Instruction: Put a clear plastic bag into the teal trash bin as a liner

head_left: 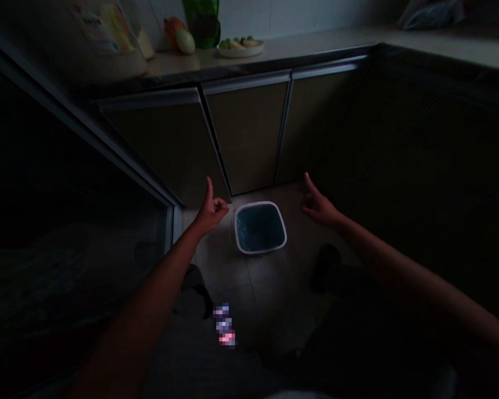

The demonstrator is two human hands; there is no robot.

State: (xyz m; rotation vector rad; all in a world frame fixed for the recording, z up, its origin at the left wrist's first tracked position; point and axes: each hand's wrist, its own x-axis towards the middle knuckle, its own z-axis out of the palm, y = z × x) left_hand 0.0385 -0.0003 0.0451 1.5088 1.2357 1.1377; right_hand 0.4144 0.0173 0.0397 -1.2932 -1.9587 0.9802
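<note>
A bin (238, 244) with a white rim and a dark blue-green inside, perhaps a liner, stands upright on the tiled floor. To its upper left, my left hand (211, 211) is raised with the thumb pointing up and the fingers curled in, nothing visible in them. On the other side, my right hand (318, 206) is held apart from the bin, its thumb also up and the other fingers folded. Neither hand touches the bin. The scene is dim, so what lies inside the bin cannot be made out.
Cabinet doors (245, 133) rise behind the bin under a counter (191, 64). On the counter are a plate (241, 51) of food, an onion (185, 41), a green bag (203, 22) and a large container (108, 50). A glass door frame (108, 147) runs along the left.
</note>
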